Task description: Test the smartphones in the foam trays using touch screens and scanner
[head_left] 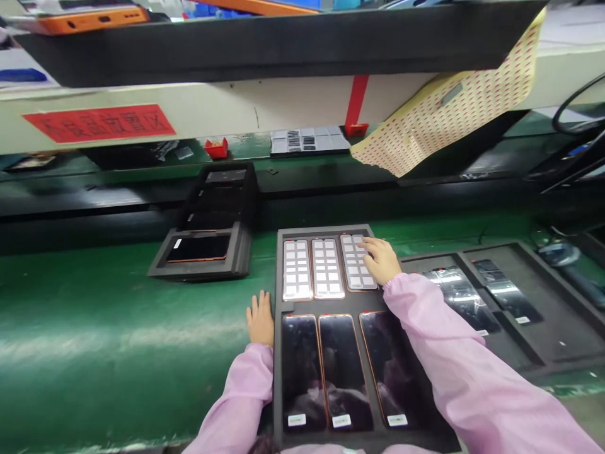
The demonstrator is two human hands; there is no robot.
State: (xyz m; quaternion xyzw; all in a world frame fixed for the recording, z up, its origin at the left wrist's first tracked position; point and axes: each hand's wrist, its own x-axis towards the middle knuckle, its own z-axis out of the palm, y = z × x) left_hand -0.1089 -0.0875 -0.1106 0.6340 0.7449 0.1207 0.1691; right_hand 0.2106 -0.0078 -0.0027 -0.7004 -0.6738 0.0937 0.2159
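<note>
1. Work area: A green work surface [123, 328] extends beneath both my hands; a white shelf beam [293, 104] crosses ahead of them.
2. Right hand [382, 261]: Fingers loosely extended and partly spread, not pinched together. Fingertips are at the upper right of the right lit phone [357, 271]; I cannot tell whether they touch its screen.
3. Left hand [261, 320]: Fingers spread, palm down, just beside the left edge of the grey foam tray [278, 366].
4. Tray contents: Two other lit phones [328, 271] sit left of my right hand; three dark phones [347, 372] lie nearer my body.
5. Adjacent items: A tray stack [203, 270] stands ahead-left of my left hand; a second foam tray [567, 321] lies right of my right forearm.
</note>
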